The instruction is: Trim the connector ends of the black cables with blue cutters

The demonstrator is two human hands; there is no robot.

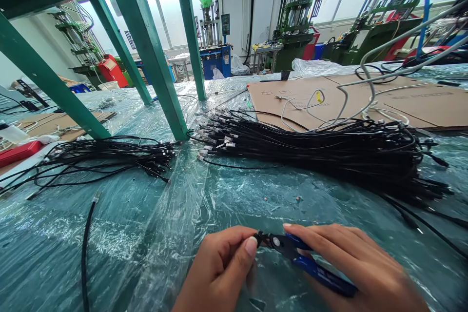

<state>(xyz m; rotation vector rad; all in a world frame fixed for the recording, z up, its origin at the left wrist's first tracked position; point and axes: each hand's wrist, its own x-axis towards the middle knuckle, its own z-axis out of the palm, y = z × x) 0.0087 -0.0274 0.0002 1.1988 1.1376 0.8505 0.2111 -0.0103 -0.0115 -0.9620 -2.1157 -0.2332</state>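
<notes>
My left hand [223,265], near the bottom middle, pinches the small black end of a cable [258,237] between thumb and forefinger. The rest of that cable is hidden behind the fingers. My right hand [360,261] is wrapped around wire cutters with blue handles [323,273] and a dark head. Their jaws point left and meet the black piece right at my left fingertips. Whether the blades are closed on it is too small to tell. Off to the left, a single black cable [86,248] with a metal plug runs out of the bottom edge.
A large bundle of black cables [310,151] lies beyond my hands, with a smaller bundle [120,156] to the left. Green metal legs [153,53] rise between them. Cardboard [351,97] with loose grey cables lies behind on the plastic-covered table [146,234]. Machines stand farther back.
</notes>
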